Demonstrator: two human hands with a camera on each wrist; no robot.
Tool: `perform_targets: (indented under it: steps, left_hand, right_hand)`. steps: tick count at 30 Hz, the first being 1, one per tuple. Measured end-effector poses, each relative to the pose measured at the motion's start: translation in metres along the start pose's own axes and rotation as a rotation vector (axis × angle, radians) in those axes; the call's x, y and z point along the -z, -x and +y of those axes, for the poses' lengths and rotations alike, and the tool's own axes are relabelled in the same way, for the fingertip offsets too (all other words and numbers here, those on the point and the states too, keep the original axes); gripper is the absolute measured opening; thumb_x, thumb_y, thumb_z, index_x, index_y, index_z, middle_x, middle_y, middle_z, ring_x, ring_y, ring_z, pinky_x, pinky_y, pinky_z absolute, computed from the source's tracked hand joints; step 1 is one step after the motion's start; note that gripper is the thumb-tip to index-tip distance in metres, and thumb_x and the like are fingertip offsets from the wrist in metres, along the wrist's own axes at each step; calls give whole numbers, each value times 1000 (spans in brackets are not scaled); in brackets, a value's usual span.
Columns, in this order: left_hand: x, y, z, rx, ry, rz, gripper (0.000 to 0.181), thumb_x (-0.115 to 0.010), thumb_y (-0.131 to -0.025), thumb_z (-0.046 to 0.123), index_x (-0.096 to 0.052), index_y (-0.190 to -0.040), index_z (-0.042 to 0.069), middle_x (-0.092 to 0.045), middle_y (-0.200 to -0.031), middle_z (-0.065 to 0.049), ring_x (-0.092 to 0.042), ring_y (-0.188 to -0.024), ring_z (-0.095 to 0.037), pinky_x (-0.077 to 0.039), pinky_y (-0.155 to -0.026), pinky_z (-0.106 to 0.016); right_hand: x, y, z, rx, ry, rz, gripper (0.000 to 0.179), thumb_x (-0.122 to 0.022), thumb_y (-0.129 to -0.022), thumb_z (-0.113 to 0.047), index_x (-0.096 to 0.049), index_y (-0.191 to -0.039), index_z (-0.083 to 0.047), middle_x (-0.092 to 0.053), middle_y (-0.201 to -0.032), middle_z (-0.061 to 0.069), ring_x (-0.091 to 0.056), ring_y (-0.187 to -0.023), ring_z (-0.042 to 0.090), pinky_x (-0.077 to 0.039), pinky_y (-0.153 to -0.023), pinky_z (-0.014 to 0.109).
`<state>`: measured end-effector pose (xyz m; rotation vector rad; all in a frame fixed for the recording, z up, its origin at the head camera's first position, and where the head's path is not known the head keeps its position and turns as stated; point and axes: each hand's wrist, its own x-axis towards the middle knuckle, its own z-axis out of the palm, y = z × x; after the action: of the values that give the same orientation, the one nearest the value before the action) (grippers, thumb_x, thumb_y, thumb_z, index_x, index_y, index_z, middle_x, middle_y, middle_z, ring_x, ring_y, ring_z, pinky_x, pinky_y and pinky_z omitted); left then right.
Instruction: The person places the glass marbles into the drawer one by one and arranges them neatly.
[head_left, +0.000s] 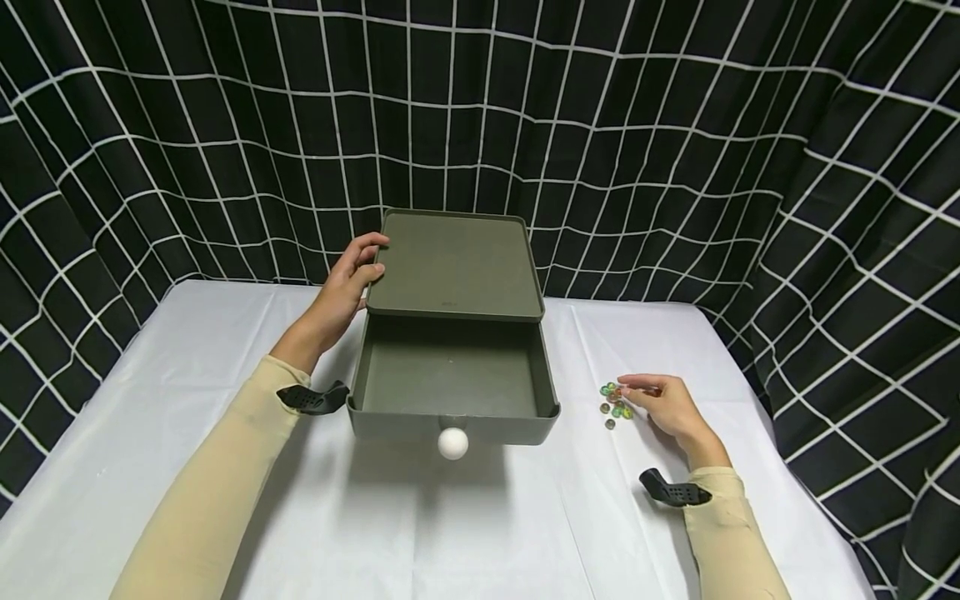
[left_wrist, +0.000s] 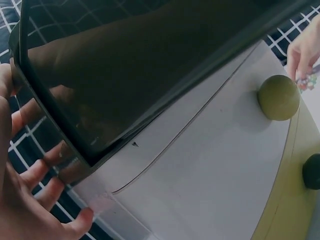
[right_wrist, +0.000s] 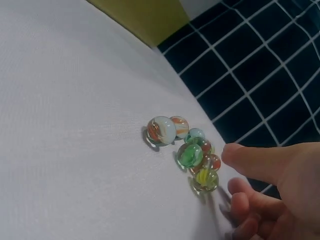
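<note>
A dark grey-green box (head_left: 457, 262) stands on the white table with its drawer (head_left: 450, 367) pulled out toward me. A round white knob (head_left: 453, 443) sits on the drawer front. My left hand (head_left: 337, 287) rests against the box's left side; in the left wrist view its fingers (left_wrist: 47, 192) are spread along that glossy wall. To the right of the drawer lies a cluster of several glass marbles (head_left: 617, 407), green, yellow and orange-white. At its right edge is my right hand (head_left: 667, 408), thumb (right_wrist: 255, 161) extended and other fingers loosely bent. No marble shows in its grasp.
A white cloth (head_left: 487, 533) covers the table. Black curtains with a white grid (head_left: 465, 108) surround its back and sides. A black strap piece (head_left: 313, 398) is on the left wrist, close to the drawer's front left corner; another (head_left: 675, 490) is on the right wrist.
</note>
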<state>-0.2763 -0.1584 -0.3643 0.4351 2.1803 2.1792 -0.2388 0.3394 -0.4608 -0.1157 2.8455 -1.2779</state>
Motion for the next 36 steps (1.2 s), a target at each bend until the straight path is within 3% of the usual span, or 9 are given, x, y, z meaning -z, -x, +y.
perform_targets:
  steps: [20,36]
  left_hand:
    - [0,0,1,-8,-3,-2,46,-44,-103,27,-35,-147,22,-16,-166,-8,-17,-154,-29,-14,-114,-75]
    - [1,-1,-1,-1,-7,4,47,-44,-102,26,-35,-148,22,-16,-166,-9,-19,-153,-30,-13,-113,-76]
  right_hand:
    - [-8,-2,2,-18,46,17,27,-68,-94,-9,-71,-116,7,-76,-105,21,-51,-76,3,-40,-69,23]
    - [-9,-1,-3,-38,82,22,27,-68,-94,-9,-71,-117,6,-71,-114,26,-50,-82,10,-39,-71,24]
